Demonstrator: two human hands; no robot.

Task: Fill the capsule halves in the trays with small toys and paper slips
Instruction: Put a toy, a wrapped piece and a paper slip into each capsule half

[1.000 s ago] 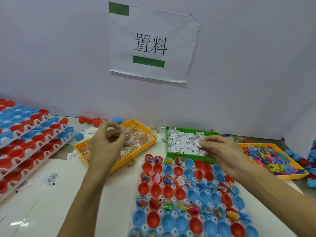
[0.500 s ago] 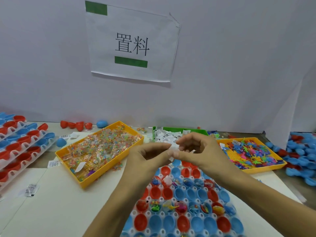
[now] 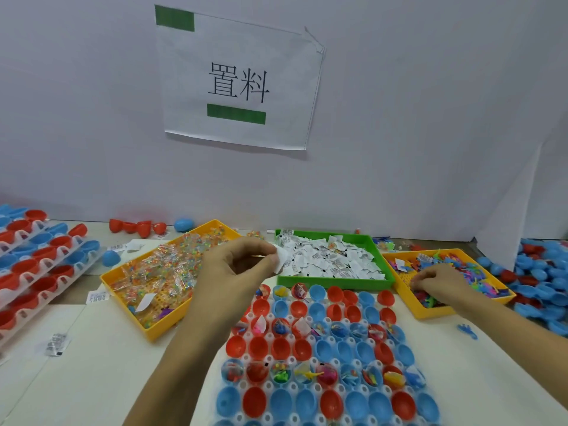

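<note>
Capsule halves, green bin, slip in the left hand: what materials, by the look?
Capsule halves: likely moulded plastic, glossy; smooth red and blue shells with bright highlights.
Green bin: probably rigid plastic, semi-gloss; uniform colour, straight thin walls.
Slip, pinched by the left hand: looks like thin paper, matte white, edge bent. The slips heaped in the bin carry black print; too small to read.

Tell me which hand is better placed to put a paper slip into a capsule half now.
Left hand: it already pinches a paper slip above the capsule tray. The right hand is reaching into the toy bin.
</note>
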